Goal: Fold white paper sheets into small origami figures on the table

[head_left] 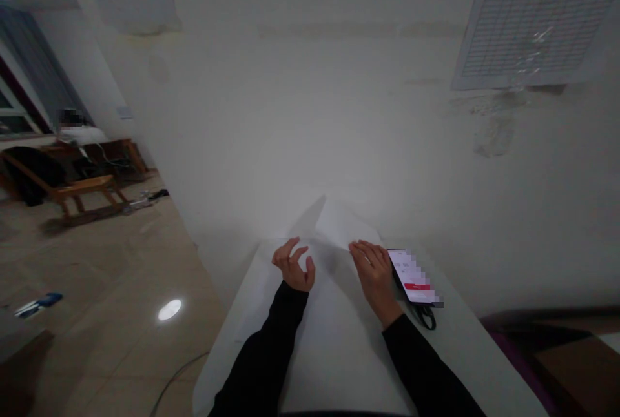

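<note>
The person's left hand point(293, 268) hangs over a large white sheet of paper point(334, 346), its fingers point(287, 252) loosely curled and apart, gripping nothing. The right hand point(374, 281) lies at the sheet's right side, its fingers point(362, 253) slightly curved, open and empty, near the far edge. The sheet lies on a white bench point(467, 352). Just beside the right hand is a black smartphone point(413, 277), its lit screen blurred, with a black cord point(427, 318) below it. A printed grid chart point(533, 30) hangs on the wall at upper right. At far left, a person point(80, 135) sits behind a wooden chair point(72, 188).
</note>
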`<state>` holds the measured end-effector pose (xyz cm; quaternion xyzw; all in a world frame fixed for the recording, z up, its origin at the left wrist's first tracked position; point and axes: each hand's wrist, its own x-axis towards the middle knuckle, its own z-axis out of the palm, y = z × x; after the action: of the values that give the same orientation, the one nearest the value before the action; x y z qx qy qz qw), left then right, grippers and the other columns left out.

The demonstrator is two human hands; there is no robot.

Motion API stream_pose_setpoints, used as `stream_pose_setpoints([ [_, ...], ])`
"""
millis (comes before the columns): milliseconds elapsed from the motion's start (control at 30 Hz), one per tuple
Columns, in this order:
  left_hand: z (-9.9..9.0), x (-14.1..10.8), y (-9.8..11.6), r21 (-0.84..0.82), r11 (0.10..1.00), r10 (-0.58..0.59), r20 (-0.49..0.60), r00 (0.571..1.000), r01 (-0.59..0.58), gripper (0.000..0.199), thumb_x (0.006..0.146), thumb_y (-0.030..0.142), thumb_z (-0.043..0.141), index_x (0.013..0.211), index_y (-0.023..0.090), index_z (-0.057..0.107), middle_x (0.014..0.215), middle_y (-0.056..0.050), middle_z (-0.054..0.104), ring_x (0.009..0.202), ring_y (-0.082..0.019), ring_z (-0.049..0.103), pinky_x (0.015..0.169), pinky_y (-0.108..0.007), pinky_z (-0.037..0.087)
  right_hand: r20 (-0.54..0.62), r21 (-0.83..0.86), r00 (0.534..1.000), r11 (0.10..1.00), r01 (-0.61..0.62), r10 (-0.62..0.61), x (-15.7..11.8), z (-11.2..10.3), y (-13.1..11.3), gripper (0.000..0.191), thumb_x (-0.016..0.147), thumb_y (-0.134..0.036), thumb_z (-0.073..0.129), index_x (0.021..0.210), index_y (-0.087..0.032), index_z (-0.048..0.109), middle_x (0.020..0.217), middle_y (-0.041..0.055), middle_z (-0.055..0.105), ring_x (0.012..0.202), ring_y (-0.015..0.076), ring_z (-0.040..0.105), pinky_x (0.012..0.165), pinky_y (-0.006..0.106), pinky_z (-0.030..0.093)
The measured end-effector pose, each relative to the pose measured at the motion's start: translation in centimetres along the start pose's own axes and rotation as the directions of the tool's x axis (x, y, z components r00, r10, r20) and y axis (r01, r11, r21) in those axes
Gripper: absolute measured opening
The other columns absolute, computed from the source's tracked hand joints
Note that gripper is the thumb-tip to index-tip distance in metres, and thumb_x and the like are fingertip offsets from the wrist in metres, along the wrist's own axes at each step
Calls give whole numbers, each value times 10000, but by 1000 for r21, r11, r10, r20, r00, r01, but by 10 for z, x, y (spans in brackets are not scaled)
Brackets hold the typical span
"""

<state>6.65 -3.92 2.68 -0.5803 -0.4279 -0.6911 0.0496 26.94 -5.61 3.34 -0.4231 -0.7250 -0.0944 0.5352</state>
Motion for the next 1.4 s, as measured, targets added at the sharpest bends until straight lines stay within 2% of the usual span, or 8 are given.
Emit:
stream_pose_setpoints([
  [100, 6, -8, 16, -151, 983, -52, 341, 939, 109, 262, 637, 337, 744, 876, 248, 679, 1049, -105, 679, 1112, -320, 539, 1070, -488, 133, 88, -83, 992, 992, 99, -92, -6, 10, 1, 277, 916, -164, 474, 1114, -263, 640, 1077, 61, 689, 1110, 229, 565, 956, 425, 366],
  [200, 12, -6, 23, -212, 954, -69, 529, 846, 211, 225, 649, 314, 754, 865, 274, 701, 976, -78, 708, 1132, -309, 551, 1083, -493, 70, 103, -119, 986, 983, 140, -128, -11, 15, 2, 252, 908, -168, 489, 1084, -250, 649, 1034, 59, 697, 1092, 236, 565, 946, 424, 372],
  [333, 14, 0, 15, -231, 946, -30, 636, 771, 227, 135, 731, 305, 697, 864, 290, 710, 943, -59, 725, 1047, -261, 611, 1081, -467, 130, 138, -115, 978, 978, 175, -159, -13, 19, 4, 238, 916, -175, 477, 1053, -236, 661, 1016, 64, 697, 1078, 241, 564, 922, 419, 391],
  [533, 12, 0, 4, -251, 886, -146, 647, 748, 390, 161, 665, 363, 749, 800, 281, 715, 905, -68, 731, 1014, -257, 621, 1074, -441, 210, 187, -47, 970, 985, 165, -153, -13, 23, 1, 232, 921, -211, 480, 1046, -263, 668, 1004, 52, 698, 1064, 233, 572, 924, 413, 400],
  [933, 6, 12, -10, -154, 980, -18, 552, 834, 122, 67, 753, 285, 688, 815, 280, 713, 857, -63, 719, 909, -233, 640, 1004, -440, 272, 100, -106, 980, 977, 184, -173, -9, 14, 14, 247, 911, -127, 466, 1032, -225, 659, 977, 46, 711, 1047, 222, 586, 947, 419, 364],
  [1133, 1, 21, -20, -136, 986, -18, 484, 875, 96, 35, 729, 290, 716, 761, 284, 703, 756, -40, 708, 933, -250, 630, 1003, -437, 244, 60, -97, 988, 984, 148, -143, -5, 7, 18, 259, 909, -117, 461, 1040, -231, 653, 972, 38, 713, 1031, 212, 592, 951, 414, 357],
  [1300, -7, 29, -33, -116, 990, -28, 394, 919, 81, 56, 722, 322, 728, 750, 278, 706, 748, -42, 714, 900, -238, 639, 963, -413, 307, 28, -90, 990, 986, 140, -138, -7, 6, 29, 271, 915, -110, 430, 1077, -184, 635, 978, 78, 704, 967, 206, 616, 896, 400, 411],
  [1400, -15, 37, -43, -39, 995, 104, 303, 947, -97, 59, 772, 324, 681, 768, 269, 703, 742, -28, 719, 860, -220, 648, 880, -388, 370, -5, -103, 990, 985, 141, -142, -8, 8, 40, 310, 913, -81, 395, 1120, -162, 612, 991, 88, 701, 942, 203, 624, 850, 390, 441],
])
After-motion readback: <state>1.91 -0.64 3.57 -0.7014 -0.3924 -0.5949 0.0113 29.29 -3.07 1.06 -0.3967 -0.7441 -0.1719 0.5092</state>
